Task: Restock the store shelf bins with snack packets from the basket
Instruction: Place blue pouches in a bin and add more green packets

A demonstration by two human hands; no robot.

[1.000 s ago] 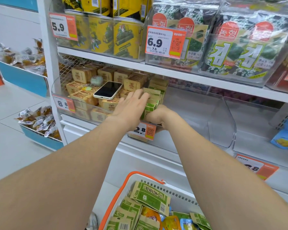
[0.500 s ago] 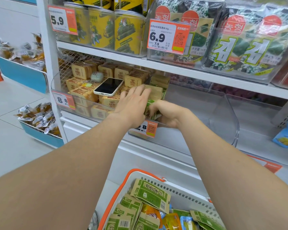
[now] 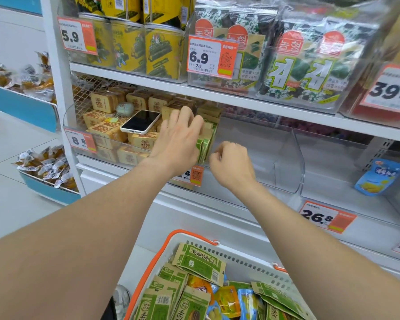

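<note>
Left hand (image 3: 178,139): fingers straight and spread, pressing the green packets (image 3: 205,147) that stand upright at the left edge of the clear bin (image 3: 286,162). Right hand (image 3: 231,163): fingers curled just beside those packets; I cannot tell whether they pinch 1. Basket (image 3: 195,236) below holds more. Phone (image 3: 140,122): lying on tan packs (image 3: 146,140).

L hand (image 3: 178,139), R hand (image 3: 231,165) + both forearms bare.

Both bare arms are reaching forward, hands close together.
The left hand (image 3: 178,139) is lying flat, fingers straight and spread, palm facing away; the right hand (image 3: 231,163) is hovering just beside it, lower, fingers curled into a loose fist.
</note>
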